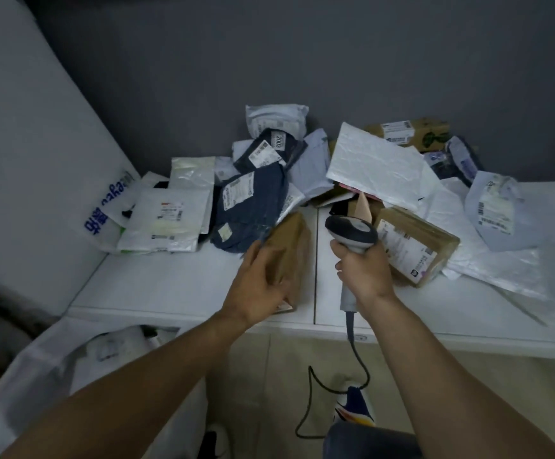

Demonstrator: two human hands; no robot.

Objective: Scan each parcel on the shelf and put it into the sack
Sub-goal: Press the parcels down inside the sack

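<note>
Gripping a brown paper parcel (291, 256) near the front edge of the white shelf (170, 286) with the left hand (259, 288), fingers curled round its left side and near end. Lying with the long axis close to the 6-to-12 o'clock line, far end tipped slightly toward 1 o'clock and tucked against a dark blue mailer (249, 207) at 11 o'clock. Clasping a grey barcode scanner (352, 235) in the closed right hand (365, 273), just at 3 o'clock of the parcel and apart from it. Held upright, handle running down toward 6 o'clock, head at the 12 o'clock end; hard to tell which way the nose faces. Trailing a black cable (358, 359) from the handle's base toward 6 o'clock, looping above the floor. At 3 o'clock of the scanner, just beside the right hand, a taped cardboard box (415, 250) with a white label up. At 1 o'clock, propped on the heap, a crumpled white mailer (375, 164). At 9 o'clock of the blue mailer, flat white poly bags (170, 220) with labels. At 7 o'clock, below the shelf's front edge, a white sack (37, 376), mouth open, with pale packets showing inside.
</note>
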